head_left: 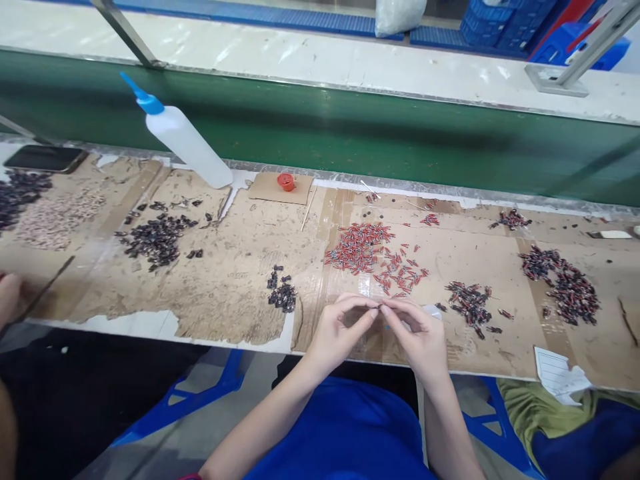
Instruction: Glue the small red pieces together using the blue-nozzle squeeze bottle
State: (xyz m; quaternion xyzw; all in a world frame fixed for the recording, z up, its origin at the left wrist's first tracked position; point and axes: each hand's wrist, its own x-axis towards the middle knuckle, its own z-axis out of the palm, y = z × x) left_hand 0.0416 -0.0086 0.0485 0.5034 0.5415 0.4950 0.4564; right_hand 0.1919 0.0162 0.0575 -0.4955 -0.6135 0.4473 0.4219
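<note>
My left hand [340,327] and my right hand [417,330] meet fingertip to fingertip over the cardboard's front edge. Both pinch at a tiny dark part, too small to name. Just beyond my fingers lies a pile of small red parts with thin metal ends [360,247], with looser ones [403,270] spread on its near right side. Left of my left hand sits a little cluster of black parts [283,293]. To the right of my right hand is a heap of joined black and red pieces [470,303].
A white squeeze bottle [187,143] with a blue nozzle leans by the green wall [320,133]. Near it are a red cap [286,182] and a wooden stick [309,208]. More piles lie left [157,240] and right [575,293]. Another person's hand [9,297] shows at far left.
</note>
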